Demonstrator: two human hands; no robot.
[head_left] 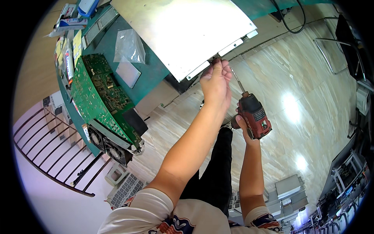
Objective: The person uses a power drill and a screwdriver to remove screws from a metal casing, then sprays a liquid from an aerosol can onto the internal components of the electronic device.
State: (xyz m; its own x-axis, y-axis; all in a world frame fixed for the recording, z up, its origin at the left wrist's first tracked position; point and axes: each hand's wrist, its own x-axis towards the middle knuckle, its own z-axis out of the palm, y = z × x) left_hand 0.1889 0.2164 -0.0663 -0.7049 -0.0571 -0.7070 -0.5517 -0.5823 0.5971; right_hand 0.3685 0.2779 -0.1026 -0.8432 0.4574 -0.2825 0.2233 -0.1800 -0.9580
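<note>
A large pale metal cabinet panel [187,35] lies on the green-topped bench, with tabs along its near edge. At that edge is my left hand [217,84], its fingers curled and pinched together close to the gap between two tabs. What sits between the fingertips is too small to make out. My right hand [243,126] is wrapped round the grip of a red and black cordless impact driver [255,117]. The driver's long bit [237,80] points up toward my left fingertips and stays apart from the panel.
Left on the bench [150,74] are a green circuit board [83,91] with black fans [117,152], a clear plastic bag [129,46] and a small metal plate [127,73]. A black cable [302,23] hangs at the back right. A chair [331,58] stands far right on the tiled floor.
</note>
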